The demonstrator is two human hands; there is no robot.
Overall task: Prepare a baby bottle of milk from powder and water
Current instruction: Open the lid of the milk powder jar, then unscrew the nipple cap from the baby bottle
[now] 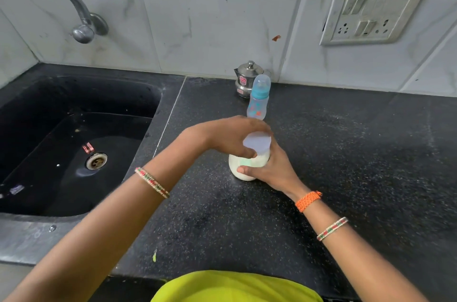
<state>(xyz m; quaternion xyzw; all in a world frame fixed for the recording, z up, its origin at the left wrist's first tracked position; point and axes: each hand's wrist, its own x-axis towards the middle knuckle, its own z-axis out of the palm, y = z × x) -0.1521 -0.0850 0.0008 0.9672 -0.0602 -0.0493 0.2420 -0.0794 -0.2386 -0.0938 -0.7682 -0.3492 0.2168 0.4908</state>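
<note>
A small, round-bellied translucent plastic jar (pixel 243 168), filled with white powder, stands on the black speckled stone counter (pixel 346 165), near its middle; the jar's body is gripped from the right by the right hand (pixel 269 168), thumb curled across the front; the pale lilac round lid (pixel 257 145) on top is grasped by the left hand (pixel 230 138), fingers curled round its rim. The lid appears to be in the course of being turned, though opening or closing cannot be told. Behind the hands, a clear baby bottle with a blue collar and teat (pixel 258 97) stands capped and apparently empty, just in front of a small lidded steel pot (pixel 247 79); a black sink (pixel 74 133) lies to the left. For a clean turn, the jar is best kept pressed flat and upright on the counter; the lid is best twisted level and lifted straight, so that no powder is spilled.
</note>
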